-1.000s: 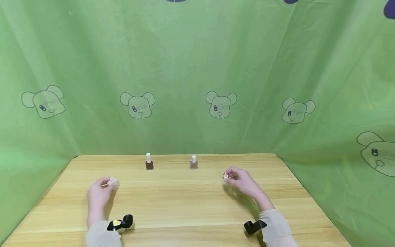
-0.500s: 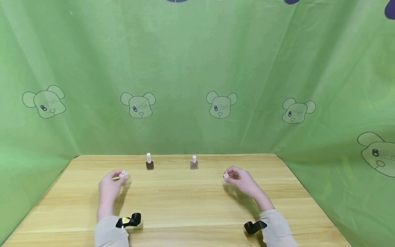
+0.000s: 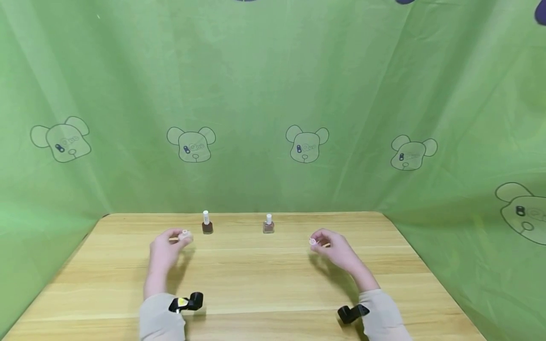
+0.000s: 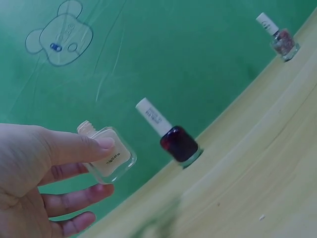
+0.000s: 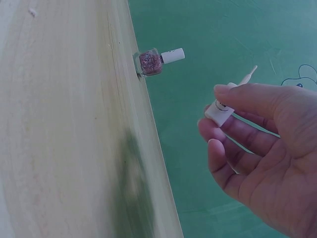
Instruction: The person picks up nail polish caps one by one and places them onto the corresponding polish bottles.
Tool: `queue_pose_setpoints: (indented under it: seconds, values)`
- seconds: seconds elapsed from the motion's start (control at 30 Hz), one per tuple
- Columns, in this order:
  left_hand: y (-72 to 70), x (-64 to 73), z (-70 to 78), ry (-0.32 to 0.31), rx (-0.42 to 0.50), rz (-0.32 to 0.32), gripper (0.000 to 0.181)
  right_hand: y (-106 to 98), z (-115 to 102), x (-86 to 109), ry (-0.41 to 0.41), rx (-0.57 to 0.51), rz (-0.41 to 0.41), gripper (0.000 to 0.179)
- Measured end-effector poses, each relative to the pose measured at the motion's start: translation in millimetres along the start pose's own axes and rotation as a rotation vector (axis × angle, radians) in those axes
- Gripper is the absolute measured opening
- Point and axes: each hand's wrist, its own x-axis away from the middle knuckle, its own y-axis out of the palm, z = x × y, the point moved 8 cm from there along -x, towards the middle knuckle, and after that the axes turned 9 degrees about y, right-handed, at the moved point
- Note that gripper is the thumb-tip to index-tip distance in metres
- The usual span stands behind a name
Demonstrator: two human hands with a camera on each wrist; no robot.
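Observation:
My left hand (image 3: 165, 247) pinches a capless nail polish bottle (image 4: 113, 154) between thumb and fingers. The bottle is clear glass with pale polish, and its threaded neck shows bare in the left wrist view. Over on the right, my right hand (image 3: 337, 248) holds a white nail polish cap (image 5: 220, 112) by thumb and fingertips; its thin brush sticks out past the thumb. Both hands are raised above the table. A dark red nail polish bottle (image 3: 207, 227) with a white cap stands just beyond the left hand. Between the hands, farther back, stands a glittery mauve nail polish bottle (image 3: 268, 227).
The wooden table (image 3: 256, 284) ends at a green curtain (image 3: 247, 180) printed with bear heads, which also rises along both sides. Black wrist cameras sit on both sleeves.
My left hand has moved right and slightly away from me with the open bottle, coming nearer the dark red one. The right hand stays almost in place with the cap, its brush tilting slightly.

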Motion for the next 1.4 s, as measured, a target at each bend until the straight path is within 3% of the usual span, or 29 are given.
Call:
queue_pose_setpoints:
  seconds: [0.4,0.9,1.4]
  values:
    - [16.7,-5.5,20.5,0.060,0.000,-0.027,0.043,-0.5,-2.1,-0.5,0.009,0.007,0.005,0.019]
    - [46.1,-9.6,51.9,0.147,0.021,-0.052,0.037,-3.9,-20.1,2.9,-0.030,0.001,0.041,0.018]
    - [91.8,-4.7,88.7,0.245,0.011,-0.137,0.035,-12.6,-39.6,10.5,-0.108,-0.007,0.122,0.017]
